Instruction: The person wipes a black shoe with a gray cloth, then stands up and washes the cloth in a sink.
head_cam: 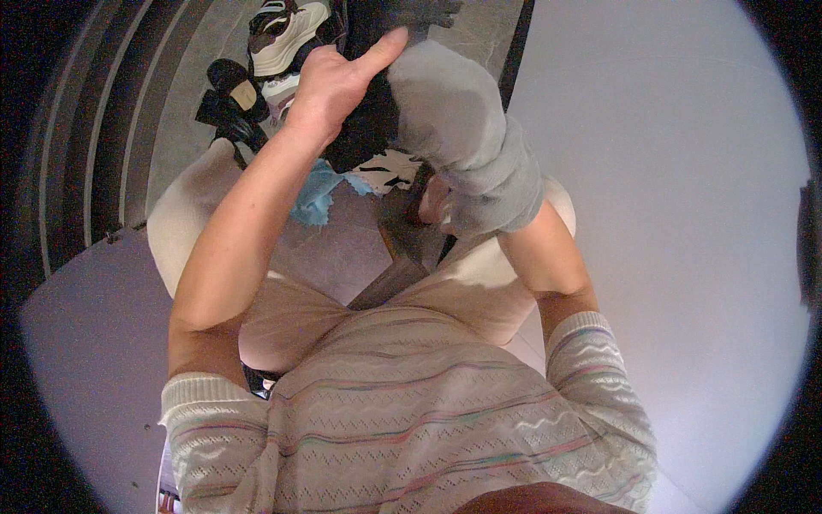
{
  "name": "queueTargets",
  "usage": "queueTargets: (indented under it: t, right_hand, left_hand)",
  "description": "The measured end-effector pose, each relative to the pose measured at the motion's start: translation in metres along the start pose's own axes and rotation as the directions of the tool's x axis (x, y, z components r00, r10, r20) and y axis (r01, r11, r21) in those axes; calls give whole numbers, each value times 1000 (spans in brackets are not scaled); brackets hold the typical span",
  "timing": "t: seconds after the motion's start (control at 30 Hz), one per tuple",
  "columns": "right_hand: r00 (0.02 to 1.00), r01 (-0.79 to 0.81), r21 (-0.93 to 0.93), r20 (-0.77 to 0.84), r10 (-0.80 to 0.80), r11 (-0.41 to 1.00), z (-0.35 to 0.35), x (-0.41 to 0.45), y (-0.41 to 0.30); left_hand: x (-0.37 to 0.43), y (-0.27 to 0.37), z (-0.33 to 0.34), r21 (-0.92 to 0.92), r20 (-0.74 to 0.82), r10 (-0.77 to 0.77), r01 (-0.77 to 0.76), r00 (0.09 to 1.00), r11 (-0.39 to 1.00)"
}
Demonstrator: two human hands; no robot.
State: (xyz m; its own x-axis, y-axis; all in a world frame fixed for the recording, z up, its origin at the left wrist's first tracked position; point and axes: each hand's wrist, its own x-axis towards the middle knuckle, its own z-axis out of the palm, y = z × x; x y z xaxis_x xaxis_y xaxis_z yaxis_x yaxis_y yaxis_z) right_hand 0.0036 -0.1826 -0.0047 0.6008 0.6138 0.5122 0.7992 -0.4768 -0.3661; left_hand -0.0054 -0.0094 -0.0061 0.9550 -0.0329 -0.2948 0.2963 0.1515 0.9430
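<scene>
My left hand (337, 80) is at upper centre, its thumb stretched towards a grey cloth covering (449, 109). Its other fingers are mostly hidden, so a grip cannot be made out. Dark, fuzzy fabric (366, 125) lies beside and below this hand. From the right, my right forearm runs into the bunched grey covering, which hides the right hand. A light blue cloth with a zigzag edge (314, 196) hangs between the knees. Close under the grey covering shows a small skin-coloured shape (435, 200), partly in shadow; what it is cannot be told.
White and black sneakers (289, 38) and black footwear (234, 87) stand at upper left. Curved dark ridges (115, 122) run along the left side. A large pale smooth surface (655, 160) fills the right, with a dark edge near the top.
</scene>
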Motion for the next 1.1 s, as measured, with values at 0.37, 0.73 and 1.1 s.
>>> queueTargets:
  t: [0.37,0.73,1.1]
  right_hand:
    - [999,7,47,34,-9,999,-21,-4,5]
    - [885,-266,-478,223,409,837,-49,40,-45]
    - [971,-163,285,-122,204,945,9,-11,-10]
  left_hand:
    - [2,1,0,16,-10,43,-43,999,999]
    - [-12,44,-2,-592,67,-208,207,976,779]
    - [-18,49,10,-513,11,-249,219,968,830]
